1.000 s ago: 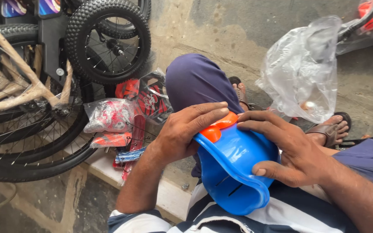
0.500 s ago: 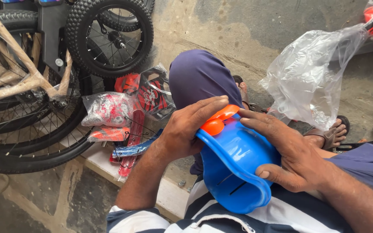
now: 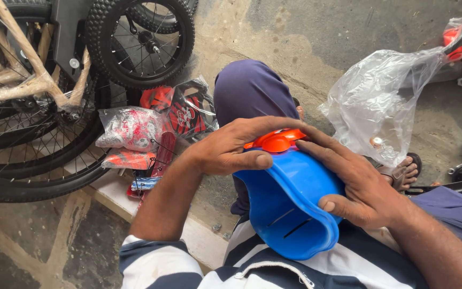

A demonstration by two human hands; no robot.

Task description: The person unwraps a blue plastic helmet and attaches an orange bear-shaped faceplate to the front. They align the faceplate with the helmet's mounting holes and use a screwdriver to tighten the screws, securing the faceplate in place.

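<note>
A curved blue plastic shell (image 3: 290, 208) with two slots rests against my striped shirt, an orange plastic piece (image 3: 276, 141) fitted at its far end. My left hand (image 3: 231, 147) wraps over the shell's left edge, its fingers across the orange piece and its thumb pressed on the blue rim. My right hand (image 3: 356, 184) grips the shell's right side, fingers reaching to the orange piece, thumb on the lower rim. My knee in dark purple cloth (image 3: 249, 91) shows just beyond.
Bicycle wheels (image 3: 140, 43) and a tan frame (image 3: 33, 80) stand at the left. Bagged red and white parts (image 3: 135, 128) lie on a pale board (image 3: 113, 192). A clear plastic bag (image 3: 383, 104) sits to the right by my sandalled foot (image 3: 405, 171). Concrete floor all round.
Both hands kept their grip on the blue shell while it tilted slightly. The view shifted a little, bringing the clear bag more into sight.
</note>
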